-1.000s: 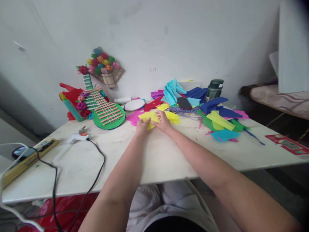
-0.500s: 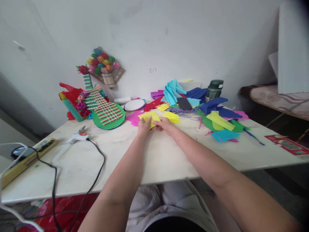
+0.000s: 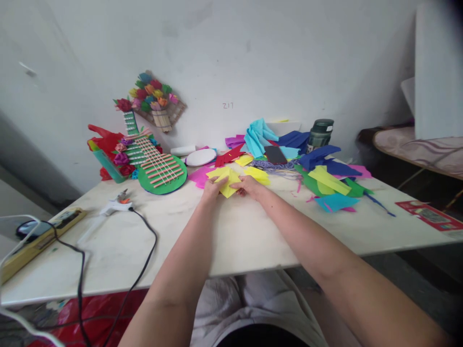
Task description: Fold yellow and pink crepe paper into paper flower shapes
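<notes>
A sheet of yellow crepe paper (image 3: pixel 226 185) is stretched between my two hands, just above the table. My left hand (image 3: pixel 212 187) pinches its left side, thumb on top. On the other side my right hand (image 3: pixel 248 186) grips the paper's right edge, its lower fingers curled underneath and partly hidden. Behind my right hand lies another piece of yellow paper (image 3: pixel 257 174). Pink paper (image 3: pixel 198 177) spreads on the table to the left of my left hand.
A green guitar-shaped craft (image 3: pixel 162 173) leans at the back left. In front of it lies a white glue gun (image 3: pixel 115 206) with a black cord, near a power strip (image 3: pixel 47 238). Coloured paper (image 3: pixel 334 180) and a dark green bottle (image 3: pixel 321 134) are on the right.
The yellow paper has been opened flatter, and a pointed corner now hangs toward me between my hands. My hands have moved slightly apart.
</notes>
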A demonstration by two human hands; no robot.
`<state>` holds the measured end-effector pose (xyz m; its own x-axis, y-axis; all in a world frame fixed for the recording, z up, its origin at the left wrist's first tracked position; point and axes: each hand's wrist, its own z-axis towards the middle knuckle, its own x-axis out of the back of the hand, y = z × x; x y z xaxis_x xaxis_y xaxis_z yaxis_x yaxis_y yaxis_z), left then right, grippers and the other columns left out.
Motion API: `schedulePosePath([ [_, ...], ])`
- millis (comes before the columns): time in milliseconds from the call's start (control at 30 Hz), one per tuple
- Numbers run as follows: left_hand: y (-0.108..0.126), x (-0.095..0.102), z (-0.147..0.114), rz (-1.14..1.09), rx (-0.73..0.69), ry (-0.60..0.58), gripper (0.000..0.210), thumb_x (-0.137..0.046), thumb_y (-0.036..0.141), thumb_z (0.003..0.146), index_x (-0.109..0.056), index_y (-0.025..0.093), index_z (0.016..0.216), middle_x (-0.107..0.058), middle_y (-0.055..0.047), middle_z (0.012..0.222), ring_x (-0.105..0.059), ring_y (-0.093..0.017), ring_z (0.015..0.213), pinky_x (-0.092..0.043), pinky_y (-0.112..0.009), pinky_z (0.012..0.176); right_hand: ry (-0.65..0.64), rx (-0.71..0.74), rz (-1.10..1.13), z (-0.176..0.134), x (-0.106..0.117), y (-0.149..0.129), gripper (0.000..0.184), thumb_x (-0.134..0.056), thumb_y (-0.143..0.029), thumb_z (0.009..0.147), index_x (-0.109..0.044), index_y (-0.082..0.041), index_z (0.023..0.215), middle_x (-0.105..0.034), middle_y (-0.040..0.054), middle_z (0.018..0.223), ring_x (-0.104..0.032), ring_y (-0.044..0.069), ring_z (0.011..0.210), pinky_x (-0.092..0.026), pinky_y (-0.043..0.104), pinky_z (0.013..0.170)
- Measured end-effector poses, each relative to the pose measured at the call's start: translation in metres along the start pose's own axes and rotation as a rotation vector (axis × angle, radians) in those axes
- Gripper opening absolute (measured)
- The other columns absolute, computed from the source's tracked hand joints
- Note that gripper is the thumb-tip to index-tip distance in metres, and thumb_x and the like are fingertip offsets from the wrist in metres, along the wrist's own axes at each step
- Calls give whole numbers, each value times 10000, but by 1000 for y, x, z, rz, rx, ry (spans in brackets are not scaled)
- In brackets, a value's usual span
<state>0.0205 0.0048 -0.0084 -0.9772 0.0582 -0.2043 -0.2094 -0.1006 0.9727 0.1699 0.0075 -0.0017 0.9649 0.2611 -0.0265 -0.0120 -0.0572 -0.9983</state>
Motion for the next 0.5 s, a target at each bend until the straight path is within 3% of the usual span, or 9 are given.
schedulePosePath([
  [267, 6, 4, -4, 98, -6, -58, 436, -759, 393, 545, -662, 106, 858, -684, -89, 781, -639, -192, 656, -493, -280, 580, -46, -4, -25, 0, 3, 1, 239, -748, -225, 598, -572, -137, 734, -575, -26, 494, -461, 65, 366, -330, 164, 322],
  [500, -1, 9, 4, 82, -14, -81, 465, -757, 393, 547, -658, 102, 895, -683, -84, 783, -630, -185, 646, -485, -284, 593, -93, 30, -14, -3, 1, 0, 190, -673, -251, 702, -545, -157, 806, -552, -42, 468, -458, 68, 347, -316, 158, 311],
])
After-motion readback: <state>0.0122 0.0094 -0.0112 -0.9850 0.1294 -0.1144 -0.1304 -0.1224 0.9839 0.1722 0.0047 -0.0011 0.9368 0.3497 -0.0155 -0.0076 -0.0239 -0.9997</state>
